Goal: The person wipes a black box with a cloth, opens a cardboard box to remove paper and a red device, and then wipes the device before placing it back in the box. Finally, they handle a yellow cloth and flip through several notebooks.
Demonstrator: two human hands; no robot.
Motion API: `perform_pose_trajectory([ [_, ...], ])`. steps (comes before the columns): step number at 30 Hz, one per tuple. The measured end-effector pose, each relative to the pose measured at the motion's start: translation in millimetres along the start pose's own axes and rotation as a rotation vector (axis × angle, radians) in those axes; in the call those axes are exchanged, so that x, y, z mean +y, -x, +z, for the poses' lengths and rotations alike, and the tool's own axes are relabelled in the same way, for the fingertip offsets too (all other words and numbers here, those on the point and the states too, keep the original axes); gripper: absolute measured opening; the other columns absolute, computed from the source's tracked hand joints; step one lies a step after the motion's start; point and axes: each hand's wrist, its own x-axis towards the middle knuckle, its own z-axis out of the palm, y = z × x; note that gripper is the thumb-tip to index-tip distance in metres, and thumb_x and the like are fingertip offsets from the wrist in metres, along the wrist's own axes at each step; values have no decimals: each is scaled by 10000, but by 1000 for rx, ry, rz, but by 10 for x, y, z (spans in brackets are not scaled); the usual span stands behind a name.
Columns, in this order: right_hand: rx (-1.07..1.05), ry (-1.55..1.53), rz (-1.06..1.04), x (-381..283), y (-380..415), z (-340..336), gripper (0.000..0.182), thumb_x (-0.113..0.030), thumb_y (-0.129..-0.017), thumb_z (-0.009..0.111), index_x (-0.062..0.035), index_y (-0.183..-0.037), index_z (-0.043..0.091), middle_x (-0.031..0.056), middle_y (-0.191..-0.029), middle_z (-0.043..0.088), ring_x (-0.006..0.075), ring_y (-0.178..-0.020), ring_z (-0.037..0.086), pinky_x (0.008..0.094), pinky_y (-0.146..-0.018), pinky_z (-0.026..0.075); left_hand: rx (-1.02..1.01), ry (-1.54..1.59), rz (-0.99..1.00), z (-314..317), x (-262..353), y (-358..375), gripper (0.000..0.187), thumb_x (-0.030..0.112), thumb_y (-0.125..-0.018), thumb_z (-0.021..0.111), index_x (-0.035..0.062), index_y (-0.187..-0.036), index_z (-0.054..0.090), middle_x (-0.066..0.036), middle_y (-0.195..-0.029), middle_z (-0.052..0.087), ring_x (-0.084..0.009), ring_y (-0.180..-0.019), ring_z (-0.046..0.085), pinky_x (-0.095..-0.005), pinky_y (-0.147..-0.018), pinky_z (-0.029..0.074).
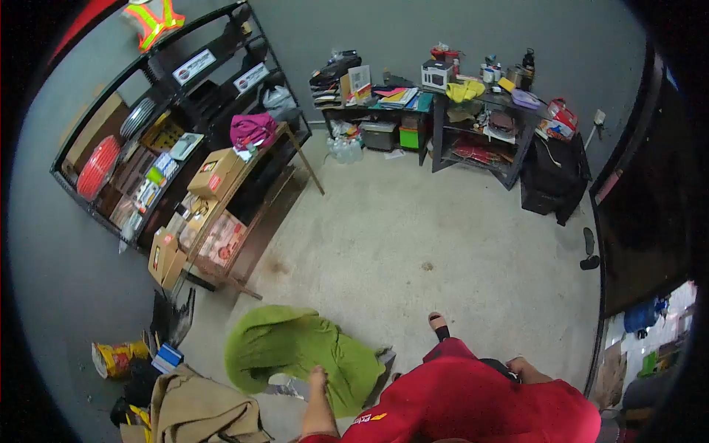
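My left hand (317,375) is in front of a green cloth-covered chair (277,340), overlapping the cloth in this view. Its fingers look curled together, and I cannot tell what is in them. The cover drapes in folds over the chair, with a shiny pale patch showing through a gap beside the hand. My right hand (521,367) is at my right hip, by the hem of my red shirt (480,399); its fingers are mostly hidden next to something dark. A beige cloth (203,406) lies heaped left of the chair.
A wooden table (251,181) with cardboard boxes (216,175) stands in front of a black shelf rack (173,85) at left. Loaded dark desks (484,103) line the back wall. A black bag (550,173) sits at right, near slippers (588,251) and a dark doorway (642,207).
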Motion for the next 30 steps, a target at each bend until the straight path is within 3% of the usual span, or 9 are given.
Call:
perform_pose_trajectory([
  [9, 90, -487, 107, -603, -463, -1061, 289, -84, -769, 542, -51, -1057, 555, 106, -987, 593, 194, -713, 615, 343, -558, 529, -412, -523, -115, 1513, 717, 699, 432, 369, -834, 449, 71, -1146, 468, -146, -931, 578, -247, -828, 557, -333, -692, 459],
  [11, 40, 341, -226, -592, -1115, -1511, 286, -64, -725, 564, -37, -1009, 564, 91, -878, 618, 191, -683, 619, 332, -556, 523, -427, -652, -103, 1619, 582, 586, 428, 364, -827, 457, 71, -1139, 473, -151, -938, 577, -254, -836, 556, -338, -698, 458],
  [13, 92, 418, -261, -989, -1204, -2134, 131, -132, -751, 544, -49, -849, 571, 59, -729, 604, 168, -595, 593, 333, -536, 507, -421, -742, -78, 1813, 472, 391, 424, 359, -821, 465, 70, -1131, 478, -155, -945, 576, -262, -845, 555, -343, -703, 456],
  [15, 196, 552, -432, -1190, -1715, -2644, 126, -112, -726, 546, -47, -831, 572, 62, -739, 617, 170, -612, 608, 331, -523, 506, -394, -779, -56, 2028, 574, 189, 420, 354, -815, 473, 69, -1124, 483, -160, -952, 576, -269, -854, 553, -348, -709, 455],
  [19, 275, 980, -352, -2256, -1888, -3648, 163, -148, -743, 520, -23, -834, 572, 99, -734, 610, 183, -582, 591, 339, -485, 486, -344, -791, -9, 2363, 826, -164, 413, 344, -802, 489, 67, -1109, 493, -170, -967, 574, -284, -871, 551, -358, -720, 452],
  [23, 278, -287, -378, -3050, -2132, -3934, 199, -225, -786, 498, -41, -817, 569, 87, -674, 566, 161, -539, 535, 295, -445, 440, -309, -845, 114, 2617, 1140, -637, 405, 334, -790, 504, 66, -1094, 503, -179, -981, 572, -299, -889, 548, -368, -731, 450],
  [27, 123, -188, -429, -3605, -2036, -4192, 180, -219, -773, 513, -64, -839, 575, 85, -716, 565, 150, -576, 537, 291, -448, 435, -256, -374, -191, 2826, 1727, -1325, 383, 307, -762, 537, 60, -1054, 522, -200, -1001, 568, -334, -914, 544, -396, -745, 442],
  [29, 57, -30, -413, -3736, -2100, -4416, 180, -211, -771, 511, -68, -858, 578, 85, -739, 565, 151, -592, 542, 295, -458, 440, -316, -1240, 736, 2750, 1849, -1957, 381, 300, -729, 573, 49, -1013, 539, -203, -1007, 569, -342, -913, 552, -417, -751, 437],
  [30, 225, 441, -619, -3684, -2194, -4527, 175, -198, -752, 532, -65, -855, 579, 90, -753, 576, 169, -595, 553, 309, -468, 448, -469, -1365, 599, 2776, 2054, -2205, 360, 236, -717, 605, 51, -1020, 543, -174, -1001, 579, -305, -956, 551, -400, -780, 443],
])
